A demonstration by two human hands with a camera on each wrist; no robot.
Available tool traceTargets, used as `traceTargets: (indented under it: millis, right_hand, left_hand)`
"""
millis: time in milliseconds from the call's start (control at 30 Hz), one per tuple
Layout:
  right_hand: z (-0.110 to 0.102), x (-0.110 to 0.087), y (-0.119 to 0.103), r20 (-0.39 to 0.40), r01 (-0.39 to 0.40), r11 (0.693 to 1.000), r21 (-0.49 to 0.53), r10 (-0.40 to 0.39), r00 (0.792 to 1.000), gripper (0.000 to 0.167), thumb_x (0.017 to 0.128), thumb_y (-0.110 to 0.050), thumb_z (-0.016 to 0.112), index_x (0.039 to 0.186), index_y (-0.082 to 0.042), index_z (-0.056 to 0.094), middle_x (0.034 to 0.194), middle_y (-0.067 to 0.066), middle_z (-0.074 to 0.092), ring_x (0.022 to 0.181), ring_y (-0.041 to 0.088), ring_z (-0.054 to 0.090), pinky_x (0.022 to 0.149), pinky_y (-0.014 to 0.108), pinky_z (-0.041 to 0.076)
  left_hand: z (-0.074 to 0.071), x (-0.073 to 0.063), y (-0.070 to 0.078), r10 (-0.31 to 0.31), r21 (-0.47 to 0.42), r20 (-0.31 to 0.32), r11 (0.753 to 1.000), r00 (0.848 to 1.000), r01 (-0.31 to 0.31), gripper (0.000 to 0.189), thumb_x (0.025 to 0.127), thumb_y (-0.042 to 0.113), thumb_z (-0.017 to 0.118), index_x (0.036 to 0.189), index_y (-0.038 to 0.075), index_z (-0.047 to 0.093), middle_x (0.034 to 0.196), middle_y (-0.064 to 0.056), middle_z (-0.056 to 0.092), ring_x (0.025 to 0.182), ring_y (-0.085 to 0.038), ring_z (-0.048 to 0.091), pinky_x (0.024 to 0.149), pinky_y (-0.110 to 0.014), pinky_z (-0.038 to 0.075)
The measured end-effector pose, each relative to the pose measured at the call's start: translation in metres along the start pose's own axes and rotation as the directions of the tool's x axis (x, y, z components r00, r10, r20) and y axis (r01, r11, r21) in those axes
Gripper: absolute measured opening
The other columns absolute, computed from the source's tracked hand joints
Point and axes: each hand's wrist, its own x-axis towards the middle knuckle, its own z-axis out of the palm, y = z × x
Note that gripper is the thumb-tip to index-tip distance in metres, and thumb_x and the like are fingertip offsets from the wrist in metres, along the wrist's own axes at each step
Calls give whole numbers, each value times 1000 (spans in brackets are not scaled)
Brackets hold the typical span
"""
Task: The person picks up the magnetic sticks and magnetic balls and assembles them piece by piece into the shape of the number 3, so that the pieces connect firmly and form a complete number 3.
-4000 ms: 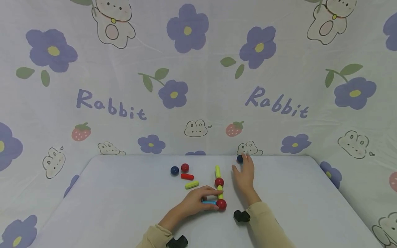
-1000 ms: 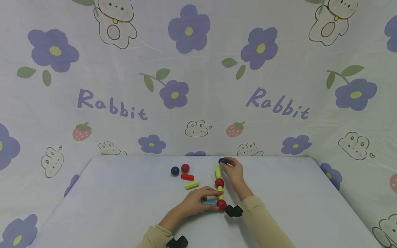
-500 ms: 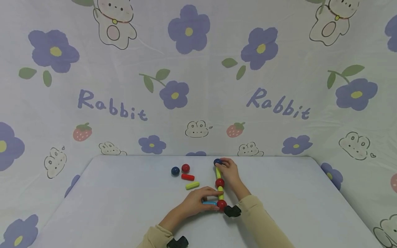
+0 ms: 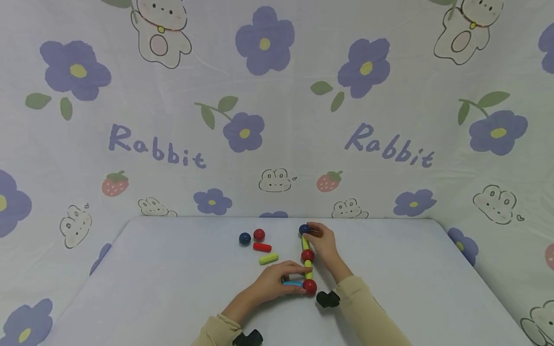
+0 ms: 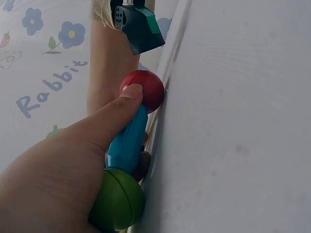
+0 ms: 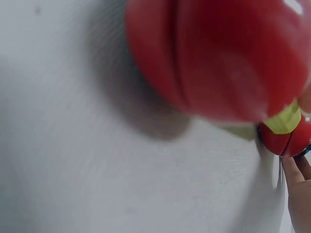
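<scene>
While the left hand [image 4: 272, 279] lies low on the surface [image 4: 173, 288], its fingers curl over a blue rod [image 4: 292, 283] and pinch it; the left wrist view shows the thumb [image 5: 121, 109] pressed along that rod, with a green ball [image 5: 116, 204] at the rod's palm end and a red ball [image 4: 309, 286] at its thumb end. The blue rod lies flat, its long axis running crosswise, out toward the right arm. From the red ball a chain runs straight away from the person: a yellow-green rod [image 4: 308, 269], a second red ball [image 4: 307, 255], then another yellow-green rod [image 4: 305, 241], all in one line with the long axis pointing to the far edge of the surface. At the far end of that line the right hand [image 4: 322, 242] pinches a dark blue ball [image 4: 304, 229] in its fingertips, the ball sitting on or just at the tip of the farthest rod; whether they touch is hard to tell. The right hand lies just to the right of the chain, its forearm slanting back beside it. In the right wrist view a red ball [image 6: 223, 53] fills the frame, blurred.

Beyond the left hand and to its left lie loose pieces: a yellow-green rod [image 4: 268, 258], farther off a red rod [image 4: 261, 247], and behind it a red ball [image 4: 258, 234] beside a dark blue ball [image 4: 244, 238]. A flower-and-rabbit printed cloth [image 4: 277, 120] hangs behind the surface.
</scene>
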Motion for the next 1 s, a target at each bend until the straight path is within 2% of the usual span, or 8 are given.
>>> traceTargets:
  millis: [200, 333, 500, 600, 667, 733, 867, 1000]
  right_hand:
    - [-3, 3, 14, 38, 32, 999, 0, -32, 999, 46, 91, -6, 64, 135, -4, 54, 138, 21, 55, 128, 34, 55, 108, 42, 45]
    - [-4, 3, 23, 58, 50, 999, 2, -50, 997, 47, 91, -10, 65, 137, -7, 54, 141, 20, 53, 133, 33, 51, 109, 40, 43]
    - [-4, 2, 28, 62, 81, 996, 27, -82, 995, 47, 91, -12, 66, 136, -7, 54, 143, 18, 52, 135, 32, 49, 110, 38, 42]
    - [-4, 0, 28, 59, 101, 995, 21, -102, 993, 47, 91, -11, 66, 136, -7, 54, 144, 19, 52, 135, 33, 49, 109, 38, 42]
    - [-4, -1, 28, 56, 112, 994, 9, -112, 992, 47, 92, -10, 66, 137, -7, 54, 144, 19, 51, 135, 34, 49, 108, 39, 43]
    - [-4, -2, 28, 54, 110, 994, -4, -110, 993, 47, 92, -12, 66, 137, -7, 54, 144, 19, 51, 135, 34, 49, 107, 38, 43]
    - [-5, -2, 28, 54, 96, 995, -2, -96, 994, 48, 92, -14, 67, 138, -9, 54, 145, 16, 51, 135, 32, 49, 107, 36, 44]
    - [-5, -3, 28, 57, 74, 997, 10, -74, 996, 48, 92, -15, 67, 138, -11, 54, 146, 14, 51, 136, 29, 49, 107, 34, 44]
  left_hand:
    - [0, 0, 2, -10, 3, 3, 1000, 1000, 10, 50, 85, 43, 72, 133, 37, 58, 122, 12, 64, 91, -3, 54, 77, -15, 46]
    - [0, 0, 3, 2, -6, -10, 1000, 1000, -2, 52, 84, 42, 73, 134, 34, 58, 124, 10, 64, 93, -8, 56, 78, -16, 46]
    - [-1, -1, 2, 57, -36, -92, 998, 994, -61, 53, 82, 35, 77, 131, 23, 61, 123, 3, 67, 99, -16, 60, 86, -24, 51]
    - [-2, 1, 1, 48, -25, -167, 998, 985, -53, 50, 82, 33, 77, 129, 23, 62, 121, 3, 68, 105, -16, 60, 92, -29, 51]
    - [-4, 2, 1, 20, -16, -230, 1000, 973, -24, 47, 84, 32, 77, 128, 24, 63, 121, 4, 68, 110, -15, 60, 96, -32, 51]
    - [-7, 3, 0, -19, -21, -298, 1000, 954, 13, 44, 85, 29, 76, 127, 24, 63, 122, 5, 68, 114, -15, 60, 100, -36, 50]
    - [-13, 3, -5, -80, -13, -434, 996, 897, 83, 41, 85, 21, 76, 125, 22, 64, 123, 4, 68, 117, -17, 61, 102, -40, 49]
    - [-18, 1, -11, -65, 13, -543, 996, 837, 86, 39, 81, 11, 78, 119, 13, 68, 118, -3, 69, 109, -24, 64, 98, -41, 51]
